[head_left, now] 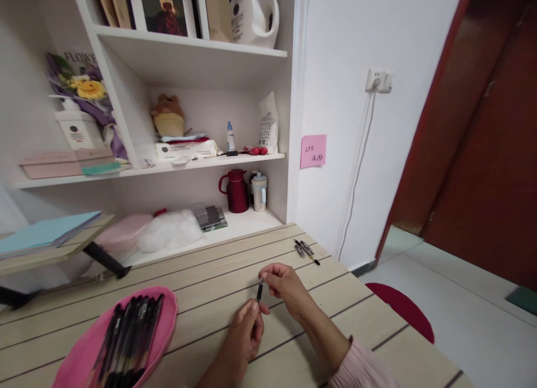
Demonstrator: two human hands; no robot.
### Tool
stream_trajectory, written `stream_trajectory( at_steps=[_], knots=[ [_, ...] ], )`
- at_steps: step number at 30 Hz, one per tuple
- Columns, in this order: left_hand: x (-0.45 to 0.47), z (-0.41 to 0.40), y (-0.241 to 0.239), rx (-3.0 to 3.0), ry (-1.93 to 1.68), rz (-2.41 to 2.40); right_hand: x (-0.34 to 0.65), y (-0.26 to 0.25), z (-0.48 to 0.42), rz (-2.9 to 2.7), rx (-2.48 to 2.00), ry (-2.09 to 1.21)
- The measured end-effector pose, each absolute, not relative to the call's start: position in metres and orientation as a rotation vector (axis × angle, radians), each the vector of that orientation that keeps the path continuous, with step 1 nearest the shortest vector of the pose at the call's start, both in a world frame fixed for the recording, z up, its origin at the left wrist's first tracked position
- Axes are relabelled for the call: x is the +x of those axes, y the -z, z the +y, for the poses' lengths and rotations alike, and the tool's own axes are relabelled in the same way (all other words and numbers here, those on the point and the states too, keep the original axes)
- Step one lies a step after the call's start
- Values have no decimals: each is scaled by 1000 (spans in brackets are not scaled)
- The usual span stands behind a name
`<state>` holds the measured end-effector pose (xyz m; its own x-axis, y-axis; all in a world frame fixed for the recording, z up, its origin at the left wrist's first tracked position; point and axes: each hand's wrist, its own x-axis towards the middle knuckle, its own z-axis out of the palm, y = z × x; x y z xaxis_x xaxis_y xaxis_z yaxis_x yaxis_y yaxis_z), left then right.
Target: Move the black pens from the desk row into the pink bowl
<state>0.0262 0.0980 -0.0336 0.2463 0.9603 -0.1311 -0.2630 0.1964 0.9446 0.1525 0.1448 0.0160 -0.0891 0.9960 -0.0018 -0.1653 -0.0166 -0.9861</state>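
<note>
A short black pen part (260,291) stands upright between my two hands above the wooden table (218,276). My left hand (245,336) is closed in a fist around its lower end. My right hand (285,284) pinches its top with thumb and fingertips. A pink tray (168,312) with several black pens (130,337) lies at the front left. Two or three loose pens (306,250) lie near the table's far right corner.
White shelves behind the table hold a red jug (235,190), a small cup (259,192), bottles, boxes and a plush toy. A pink sticky note (312,151) hangs on the wall. A red stool (403,307) stands at the right, by a dark red door.
</note>
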Motion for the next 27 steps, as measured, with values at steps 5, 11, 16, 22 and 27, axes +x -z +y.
stream_trajectory(
  at_steps=[5,11,16,22,27],
  knots=[
    [26,98,34,967,-1043,905,152,-13,144,-1154,-1057,-1366],
    [25,100,40,960,-1034,917,152,-10,143,-1162,-1084,-1360],
    [25,101,41,982,-1038,930,153,-11,143,-1164,-1066,-1367],
    [24,102,41,1023,-1021,892,155,-9,142,-1145,-998,-1455],
    [24,101,41,1051,-1024,882,153,-11,140,-1183,-1023,-1379]
  ],
)
